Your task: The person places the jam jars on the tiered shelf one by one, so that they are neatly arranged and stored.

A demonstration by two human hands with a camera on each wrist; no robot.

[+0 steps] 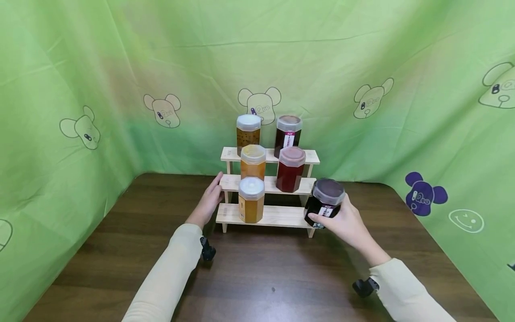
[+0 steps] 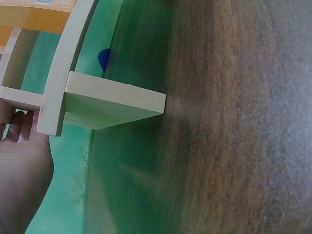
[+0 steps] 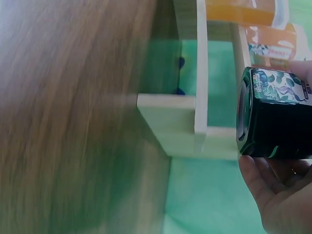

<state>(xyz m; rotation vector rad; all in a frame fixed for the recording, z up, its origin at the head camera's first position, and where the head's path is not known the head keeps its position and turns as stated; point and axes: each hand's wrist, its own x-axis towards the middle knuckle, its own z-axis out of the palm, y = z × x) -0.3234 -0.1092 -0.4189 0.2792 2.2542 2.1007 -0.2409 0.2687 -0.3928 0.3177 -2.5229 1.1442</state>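
Observation:
My right hand (image 1: pixel 347 222) grips a dark jar (image 1: pixel 326 201) at the right end of the bottom tier. The jar is tilted, and in the right wrist view its base stands apart from the bottom plank. My left hand (image 1: pixel 210 201) touches the left side of the three-tier wooden stand (image 1: pixel 281 214) by the middle tier, its fingers extended and partly hidden behind the side piece in the left wrist view. An amber jar (image 1: pixel 251 205) stands on the bottom tier. An orange jar (image 1: pixel 252 167) and a red jar (image 1: pixel 289 174) stand on the middle tier.
On the top tier stand a brown speckled jar (image 1: pixel 247 136) and another dark jar (image 1: pixel 287 134) with a pink-and-white label. The stand rests on a brown wooden table (image 1: pixel 257 277). Green cloth (image 1: pixel 201 67) with bear-head drawings hangs behind and at both sides.

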